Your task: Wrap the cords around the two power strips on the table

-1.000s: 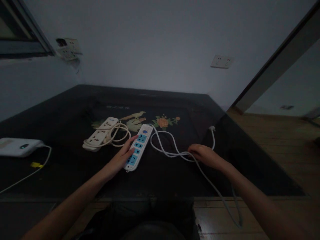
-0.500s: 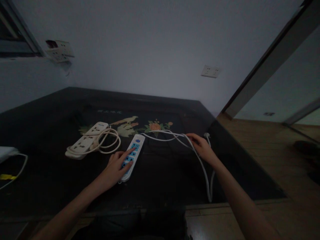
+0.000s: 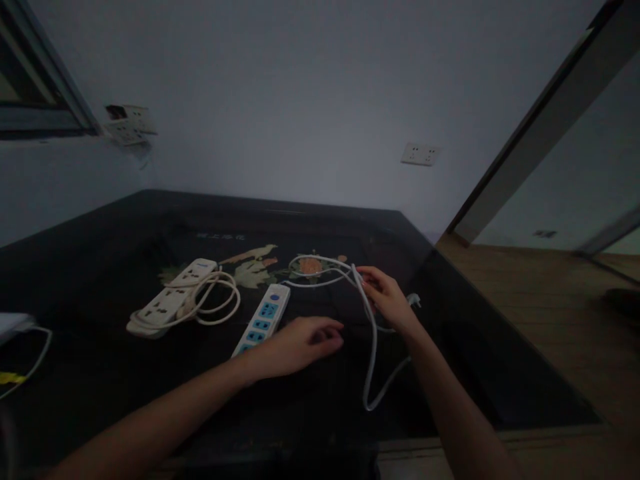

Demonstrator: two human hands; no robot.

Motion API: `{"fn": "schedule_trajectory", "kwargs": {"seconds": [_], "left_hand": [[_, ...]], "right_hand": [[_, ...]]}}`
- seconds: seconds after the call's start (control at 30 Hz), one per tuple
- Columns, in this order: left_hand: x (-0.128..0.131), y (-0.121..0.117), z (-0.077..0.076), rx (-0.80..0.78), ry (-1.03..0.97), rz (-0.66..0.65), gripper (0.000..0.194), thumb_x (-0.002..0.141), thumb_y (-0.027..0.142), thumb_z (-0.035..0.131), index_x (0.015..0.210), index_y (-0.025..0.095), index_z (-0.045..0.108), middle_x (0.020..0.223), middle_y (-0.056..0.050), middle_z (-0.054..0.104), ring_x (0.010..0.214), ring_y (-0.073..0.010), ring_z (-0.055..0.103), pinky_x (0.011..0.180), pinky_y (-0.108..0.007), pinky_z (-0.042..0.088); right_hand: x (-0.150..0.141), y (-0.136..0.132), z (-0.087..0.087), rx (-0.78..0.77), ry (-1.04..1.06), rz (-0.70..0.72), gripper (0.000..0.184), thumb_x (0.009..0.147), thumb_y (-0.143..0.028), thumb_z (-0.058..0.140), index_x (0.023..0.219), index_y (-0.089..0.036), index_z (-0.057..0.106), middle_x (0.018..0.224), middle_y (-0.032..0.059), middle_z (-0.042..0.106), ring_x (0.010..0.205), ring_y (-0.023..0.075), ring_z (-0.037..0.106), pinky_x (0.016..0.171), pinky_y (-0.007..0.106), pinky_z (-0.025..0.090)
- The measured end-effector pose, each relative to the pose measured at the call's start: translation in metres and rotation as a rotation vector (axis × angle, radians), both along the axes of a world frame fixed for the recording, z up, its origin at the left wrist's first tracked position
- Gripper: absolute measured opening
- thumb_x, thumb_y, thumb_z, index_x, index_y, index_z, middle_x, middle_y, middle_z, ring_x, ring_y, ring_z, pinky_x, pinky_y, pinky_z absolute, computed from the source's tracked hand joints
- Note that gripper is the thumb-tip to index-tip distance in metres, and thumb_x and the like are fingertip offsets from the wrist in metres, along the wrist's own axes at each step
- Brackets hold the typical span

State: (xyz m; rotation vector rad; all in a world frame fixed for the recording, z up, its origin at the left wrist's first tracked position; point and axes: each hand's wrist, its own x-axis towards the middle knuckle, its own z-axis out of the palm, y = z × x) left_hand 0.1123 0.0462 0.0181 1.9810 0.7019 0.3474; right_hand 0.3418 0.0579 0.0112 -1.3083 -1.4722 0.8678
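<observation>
White strip (image 3: pixel 161 308), wrapped in its own lead (image 3: pixel 215 323), is seen at far left on the surface (image 3: pixel 300 413). Blue strip (image 3: pixel 261 325) is set to its right, long axis slanted from near left to far right, near end partly covered by the left forearm. Left hand (image 3: pixel 293 347) is placed just right of blue strip; nothing is seen in its grip, thumb and fingers curled, gap narrow. Cord (image 3: pixel 374 343) is led right from the strip's far end, over the flower picture (image 3: pixel 311 266), into the right hand (image 3: pixel 390 300); there it is pinched at the fingertips, a loop drooped toward the near edge. This loop is left to right of the left grip, near but untouched by it. Plug (image 3: pixel 414 300) is seen beside the right wrist.
</observation>
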Motion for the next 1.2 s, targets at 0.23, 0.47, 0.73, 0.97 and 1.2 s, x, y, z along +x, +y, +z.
{"fn": "schedule_trajectory", "kwargs": {"seconds": [0.23, 0.47, 0.73, 0.97, 1.2], "left_hand": [[0.044, -0.012, -0.008, -0.637, -0.131, -0.258, 0.035, 0.085, 0.051, 0.048, 0.078, 0.017, 0.05, 0.055, 0.002, 0.06, 0.044, -0.0084, 0.049, 0.047, -0.02, 0.038], [-0.002, 0.029, 0.046, -0.373, -0.434, 0.137, 0.029, 0.091, 0.044, 0.039, 0.088, 0.017, 0.052, 0.04, 0.009, 0.042, 0.033, -0.0055, 0.027, 0.036, -0.018, 0.019], [-0.038, 0.054, 0.075, -0.332, -0.701, 0.275, 0.025, 0.089, 0.037, 0.048, 0.08, 0.017, 0.058, 0.039, 0.007, 0.037, 0.036, -0.006, 0.025, 0.038, -0.019, 0.02], [-0.059, 0.063, 0.097, -0.334, -0.874, 0.358, 0.032, 0.094, 0.025, 0.037, 0.076, 0.013, 0.06, 0.037, 0.006, 0.034, 0.035, -0.0059, 0.025, 0.039, -0.017, 0.027], [-0.083, 0.068, 0.114, -0.267, -1.055, 0.388, 0.051, 0.098, 0.017, 0.014, 0.073, 0.011, 0.058, 0.037, 0.005, 0.031, 0.034, -0.0064, 0.02, 0.036, -0.018, 0.022]], "right_hand": [[0.008, 0.003, -0.008, -0.036, 0.131, 0.048, 0.031, 0.075, -0.034, 0.06, 0.106, -0.028, 0.058, 0.083, 0.0011, 0.055, 0.071, 0.0168, 0.058, 0.05, 0.027, 0.053], [0.045, 0.002, -0.005, 0.108, -0.145, -0.152, 0.024, 0.081, -0.036, 0.057, 0.1, -0.023, 0.064, 0.067, -0.0008, 0.055, 0.056, 0.0138, 0.05, 0.05, 0.025, 0.04], [0.033, 0.008, -0.019, 0.081, -0.23, -0.165, 0.027, 0.081, -0.04, 0.056, 0.086, -0.017, 0.069, 0.085, 0.0057, 0.07, 0.08, 0.0213, 0.062, 0.07, 0.03, 0.045], [0.032, 0.01, -0.024, -0.033, -0.357, 0.025, 0.026, 0.078, -0.039, 0.06, 0.082, -0.017, 0.072, 0.077, 0.0049, 0.071, 0.071, 0.0192, 0.062, 0.063, 0.026, 0.043], [0.035, 0.011, -0.033, -0.118, -0.51, 0.109, 0.027, 0.08, -0.039, 0.057, 0.08, -0.017, 0.072, 0.068, 0.0023, 0.068, 0.062, 0.0161, 0.058, 0.056, 0.024, 0.039]]}}
